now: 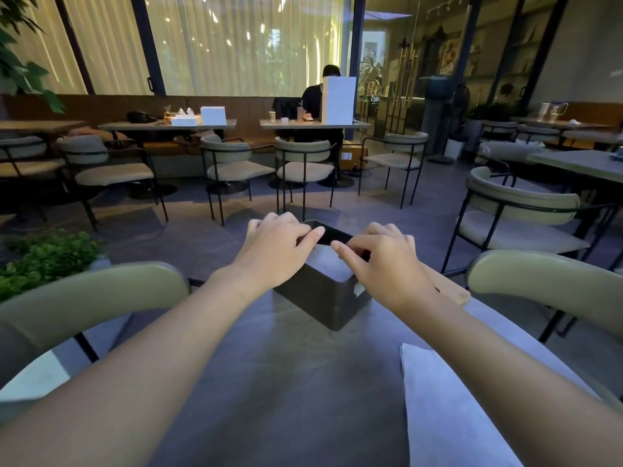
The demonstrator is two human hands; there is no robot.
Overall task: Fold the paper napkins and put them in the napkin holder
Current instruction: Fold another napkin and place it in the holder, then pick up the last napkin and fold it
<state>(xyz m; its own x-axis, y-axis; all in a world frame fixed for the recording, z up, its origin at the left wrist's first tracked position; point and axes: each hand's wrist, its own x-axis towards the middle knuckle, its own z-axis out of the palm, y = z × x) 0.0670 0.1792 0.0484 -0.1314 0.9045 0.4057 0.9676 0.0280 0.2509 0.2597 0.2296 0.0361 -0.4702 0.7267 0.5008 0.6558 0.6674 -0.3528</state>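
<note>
The napkin holder (323, 298) — a dark, open-topped box — stands on the grey bench (269, 382), turned so that one corner points toward the person. White folded napkins (328, 261) lie inside it, filling the near part, and a bit of white shows through a slot in its right-hand wall. The left hand (274, 251) rests over the holder's far left rim, fingers (312, 236) loosely curled, the forefinger stretched out across the opening above the napkins; whether it presses on anything cannot be told. The right hand (381, 259) sits over the right rim, fingers bent down onto the napkins at the edge, thumb and forefinger close together — whether they pinch a sheet cannot be told. Nearer the person, on the right of the bench, lies a stack of white napkins (445, 409), partly under the right forearm. Padded chairs (101, 294) flank the bench on both sides.
</note>
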